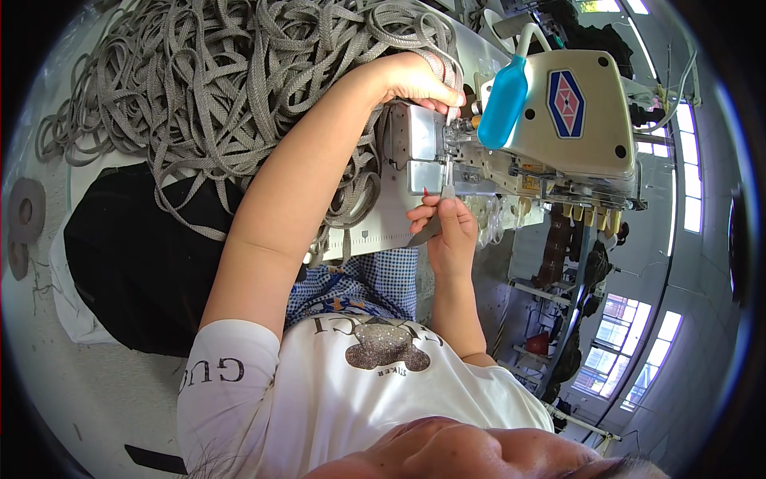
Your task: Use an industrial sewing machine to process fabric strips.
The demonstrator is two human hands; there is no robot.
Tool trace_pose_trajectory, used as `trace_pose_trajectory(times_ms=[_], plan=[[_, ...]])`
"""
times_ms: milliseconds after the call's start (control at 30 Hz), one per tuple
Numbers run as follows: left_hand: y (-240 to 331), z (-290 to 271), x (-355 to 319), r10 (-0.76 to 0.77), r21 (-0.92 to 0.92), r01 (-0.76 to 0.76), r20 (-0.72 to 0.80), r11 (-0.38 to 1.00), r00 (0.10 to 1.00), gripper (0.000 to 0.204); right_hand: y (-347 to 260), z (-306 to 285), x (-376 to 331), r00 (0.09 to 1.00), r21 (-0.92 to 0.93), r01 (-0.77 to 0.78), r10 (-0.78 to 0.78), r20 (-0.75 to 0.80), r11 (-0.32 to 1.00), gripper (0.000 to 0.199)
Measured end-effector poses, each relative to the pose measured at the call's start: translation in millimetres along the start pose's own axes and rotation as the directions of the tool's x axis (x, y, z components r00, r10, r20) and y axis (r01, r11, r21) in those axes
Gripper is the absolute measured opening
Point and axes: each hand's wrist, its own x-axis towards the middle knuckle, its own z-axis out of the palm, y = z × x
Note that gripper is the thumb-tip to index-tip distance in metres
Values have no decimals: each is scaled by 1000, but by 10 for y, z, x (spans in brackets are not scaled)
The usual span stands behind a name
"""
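Note:
My left hand (415,80) reaches over a big heap of grey webbing tape (231,88) to the back of a cream sewing machine (582,136). Its fingers are closed on a strand of the tape beside the machine's head. My right hand (448,227) is just below the needle area (447,164), pinching a short grey strip of tape (425,232) between thumb and fingers. The strip runs up toward the presser foot. How the tape lies under the foot is hidden.
A blue squeeze bottle (503,100) is fixed to the machine's front. A black cloth (136,255) lies on the white table (88,391) to the left, with a grey tape roll (25,211) at the far edge. Shelving and windows (630,351) are to the right.

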Motion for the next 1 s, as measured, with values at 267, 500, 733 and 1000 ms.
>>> trace_pose_trajectory(times_ms=[267,500,733,1000], plan=[[33,13,-20,-30,10,30,-8,999,1000,21,-5,-8,-3,1000,2,-3,2,5,1000,29],[12,3,-5,-6,3,6,3,1000,1000,23,4,-22,-1,1000,-1,-7,7,17,1000,29],[7,-4,8,-9,5,8,14,1000,1000,23,16,-42,-2,1000,2,-13,13,14,1000,29],[6,6,-12,2,-14,-2,3,1000,1000,25,11,-36,-3,1000,-7,-16,16,15,1000,31]])
